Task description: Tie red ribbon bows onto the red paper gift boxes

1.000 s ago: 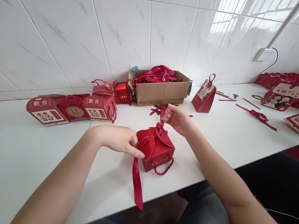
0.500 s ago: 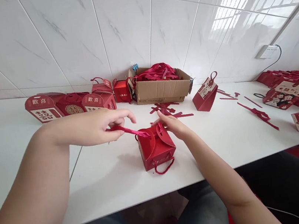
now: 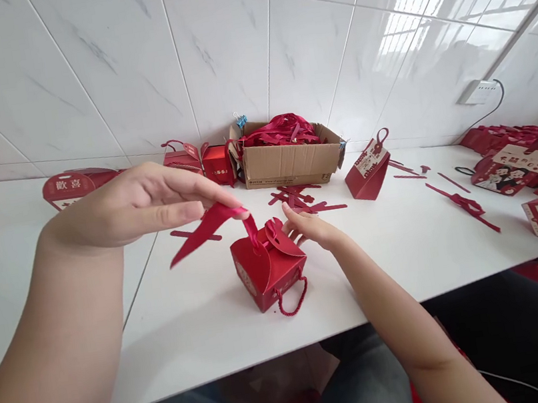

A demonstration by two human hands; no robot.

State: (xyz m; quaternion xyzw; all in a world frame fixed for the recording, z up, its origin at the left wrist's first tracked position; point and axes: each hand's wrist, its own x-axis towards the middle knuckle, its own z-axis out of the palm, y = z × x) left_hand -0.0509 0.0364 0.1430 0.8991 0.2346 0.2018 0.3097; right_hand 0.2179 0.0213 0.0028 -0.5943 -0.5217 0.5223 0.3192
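Head view: shiny ribbon (image 3: 208, 233) extends from round-flapped red box (image 3: 270, 274).

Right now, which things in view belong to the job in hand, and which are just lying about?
In use:
red gift box
red ribbon, touching the left hand
(right hand is beside the box)

Apparently just lying about:
loose red strips
slanted red box with loop
blue binder clip

Pale 歡喜 on the arched red box (image 3: 69, 185) at left; print on the cardboard box (image 3: 288, 162) too small
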